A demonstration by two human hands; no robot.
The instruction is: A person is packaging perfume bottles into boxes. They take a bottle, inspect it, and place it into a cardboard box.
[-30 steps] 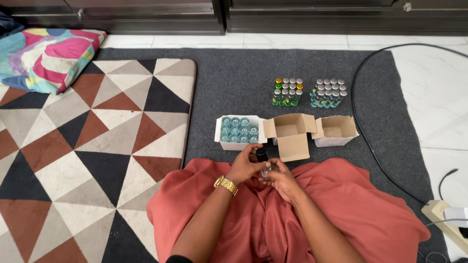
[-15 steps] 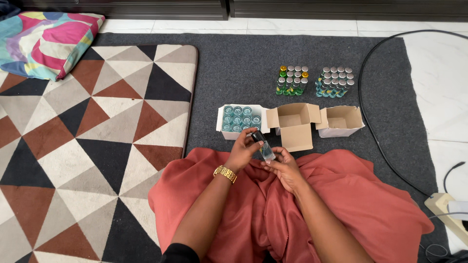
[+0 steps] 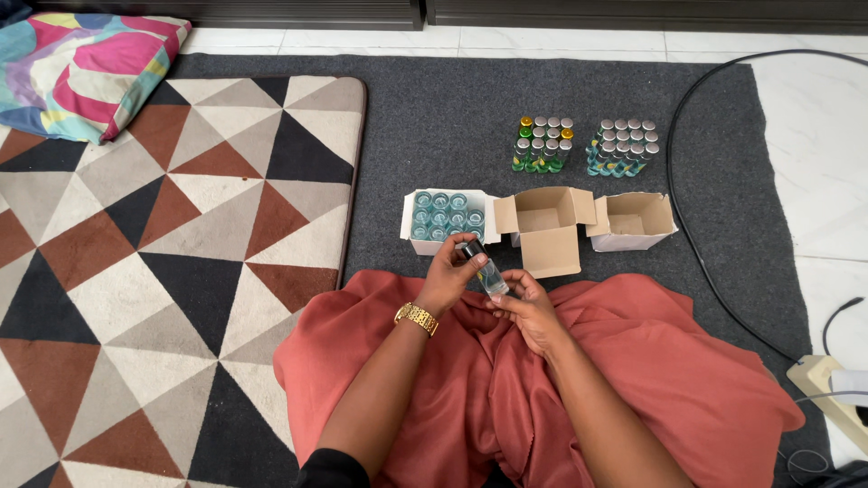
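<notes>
**Item:** small clear glass bottle w/ dark cap [image 3: 486, 268], held over the lap above the rust-orange skirt cloth [image 3: 506, 398], just in front of the boxes.

**Axis:** long axis runs diagonal, cap end up-left toward the left hand, base end down-right toward the right hand. Tilted, not upright.

**Left hand** [image 3: 449, 274] (gold link bracelet [image 3: 417, 317] at wrist): fingertips pinched on the cap end; grip pressed onto the bottle top.

**Right hand** [image 3: 527, 307]: fingers curled round the lower body/base; grip closed on the glass from below. Both hands touch the bottle; neither is nearer, each has one end.

**Surroundings, on the dark grey carpet [image 3: 434, 117]:**
- white cardboard box filled w/ blue-tinted capless bottles [image 3: 445, 217], just beyond the left hand, nearest container to the cap end.
- open brown-and-white cardboard box, flaps spread [image 3: 545, 226], looks empty, just beyond the right hand.
- second open white cardboard box [image 3: 633, 221], right of that, looks empty.
- block of green-tinted bottles w/ silver and yellow caps [image 3: 542, 143], further back, well apart from hands.
- block of blue-tinted bottles w/ silver caps [image 3: 620, 146], beside the green block.
- geometric triangle-pattern rug, brown/black/cream [image 3: 136, 271], to the person's left.
- multicolour cushion [image 3: 86, 68], far left corner.
- black cable [image 3: 714, 271], curving along the carpet's right side.
</notes>
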